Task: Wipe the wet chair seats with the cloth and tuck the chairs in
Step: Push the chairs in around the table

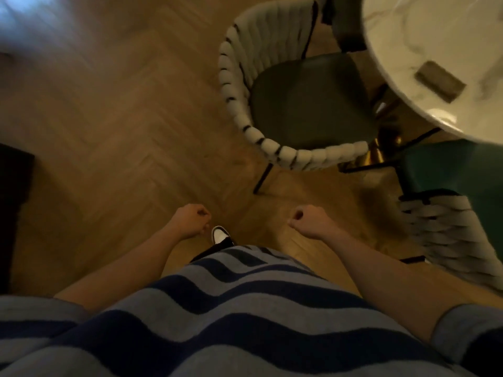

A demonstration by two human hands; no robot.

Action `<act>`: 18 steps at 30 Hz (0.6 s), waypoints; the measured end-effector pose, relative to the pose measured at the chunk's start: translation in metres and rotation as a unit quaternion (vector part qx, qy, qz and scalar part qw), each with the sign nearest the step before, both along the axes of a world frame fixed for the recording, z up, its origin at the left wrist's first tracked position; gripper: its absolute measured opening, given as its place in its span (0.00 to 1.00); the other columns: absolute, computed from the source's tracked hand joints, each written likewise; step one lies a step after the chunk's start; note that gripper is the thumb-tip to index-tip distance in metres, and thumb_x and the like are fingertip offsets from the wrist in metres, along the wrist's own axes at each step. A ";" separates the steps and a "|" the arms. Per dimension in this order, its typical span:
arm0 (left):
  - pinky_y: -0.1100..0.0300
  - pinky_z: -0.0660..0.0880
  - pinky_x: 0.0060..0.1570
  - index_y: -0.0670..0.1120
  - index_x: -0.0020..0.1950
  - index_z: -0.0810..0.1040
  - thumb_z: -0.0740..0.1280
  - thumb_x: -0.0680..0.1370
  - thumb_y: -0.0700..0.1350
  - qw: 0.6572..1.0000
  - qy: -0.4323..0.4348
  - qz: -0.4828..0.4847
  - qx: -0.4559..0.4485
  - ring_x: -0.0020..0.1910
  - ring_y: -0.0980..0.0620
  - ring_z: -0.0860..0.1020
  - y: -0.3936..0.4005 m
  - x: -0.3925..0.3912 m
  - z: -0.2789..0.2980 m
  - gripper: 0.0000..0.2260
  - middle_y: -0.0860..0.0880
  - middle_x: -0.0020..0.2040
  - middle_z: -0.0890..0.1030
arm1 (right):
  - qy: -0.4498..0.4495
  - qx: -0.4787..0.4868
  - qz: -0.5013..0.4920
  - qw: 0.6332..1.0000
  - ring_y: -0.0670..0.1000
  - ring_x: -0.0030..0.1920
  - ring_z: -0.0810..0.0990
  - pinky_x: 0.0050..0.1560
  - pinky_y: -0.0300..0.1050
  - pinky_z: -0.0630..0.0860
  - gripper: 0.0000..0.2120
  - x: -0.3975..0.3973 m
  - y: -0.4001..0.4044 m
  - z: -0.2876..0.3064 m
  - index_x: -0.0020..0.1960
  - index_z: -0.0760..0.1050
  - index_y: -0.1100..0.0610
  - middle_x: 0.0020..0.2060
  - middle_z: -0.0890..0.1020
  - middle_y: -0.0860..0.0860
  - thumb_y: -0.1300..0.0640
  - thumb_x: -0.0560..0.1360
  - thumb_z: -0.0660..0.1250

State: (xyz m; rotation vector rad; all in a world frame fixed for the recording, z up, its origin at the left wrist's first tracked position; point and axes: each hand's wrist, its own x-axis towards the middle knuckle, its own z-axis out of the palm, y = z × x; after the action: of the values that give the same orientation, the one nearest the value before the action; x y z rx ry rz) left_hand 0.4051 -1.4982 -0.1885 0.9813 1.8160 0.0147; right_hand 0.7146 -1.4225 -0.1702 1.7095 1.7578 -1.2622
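Shirt: striped blue top [239,317] fills the bottom of my view, closest to the lens.
Left grip: my left hand [190,219] hangs over the wooden floor [109,118], fingers curled into a loose fist; I see nothing in it.
Right grip: my right hand [307,220] hangs level with the left, well apart from it, fingers curled the same way, also holding nothing I can see.
Shoe: one white-toed shoe [220,234] shows on the floor between my two hands, just past the shirt hem.
Near chair: a chair [307,104] with a dark green seat and a pale tufted wraparound back stands ahead and to my right, its seat partly under the worktop edge.
Second chair: another chair [449,235] with the same pale back sits at the right edge, its teal seat reaching under the worktop.
Worktop: round white marble worktop [441,36] at top right.
Cloth: a grey-brown folded cloth [439,81] lies on the worktop, blurred, apart from both hands.
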 end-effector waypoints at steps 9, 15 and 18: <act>0.59 0.76 0.38 0.46 0.52 0.79 0.61 0.82 0.44 0.995 0.002 0.098 -0.031 0.44 0.48 0.81 0.009 -0.157 0.010 0.07 0.46 0.46 0.81 | 0.020 -0.006 0.046 0.999 0.48 0.43 0.76 0.39 0.42 0.70 0.09 -0.168 0.059 0.000 0.47 0.76 0.53 0.44 0.79 0.50 0.48 0.81 0.68; 0.56 0.78 0.37 0.44 0.53 0.78 0.62 0.82 0.45 0.988 0.005 0.150 -0.035 0.40 0.48 0.80 0.052 -0.217 -0.001 0.07 0.45 0.45 0.81 | 0.017 -0.006 0.094 0.995 0.53 0.43 0.79 0.39 0.47 0.74 0.12 -0.234 0.124 -0.008 0.47 0.77 0.57 0.43 0.81 0.54 0.48 0.81 0.66; 0.53 0.79 0.41 0.45 0.52 0.78 0.62 0.82 0.45 0.987 0.013 0.156 -0.038 0.42 0.48 0.81 0.089 -0.247 -0.006 0.07 0.45 0.46 0.81 | 0.036 -0.003 0.065 0.997 0.55 0.50 0.82 0.49 0.51 0.80 0.12 -0.262 0.162 -0.019 0.52 0.79 0.59 0.47 0.83 0.55 0.49 0.81 0.68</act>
State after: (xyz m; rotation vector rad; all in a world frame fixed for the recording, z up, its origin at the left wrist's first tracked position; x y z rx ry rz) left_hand 0.1586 -1.4093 -0.1942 0.6390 1.9627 0.1249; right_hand 0.4522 -1.2602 -0.1890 1.5370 1.8711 -1.2857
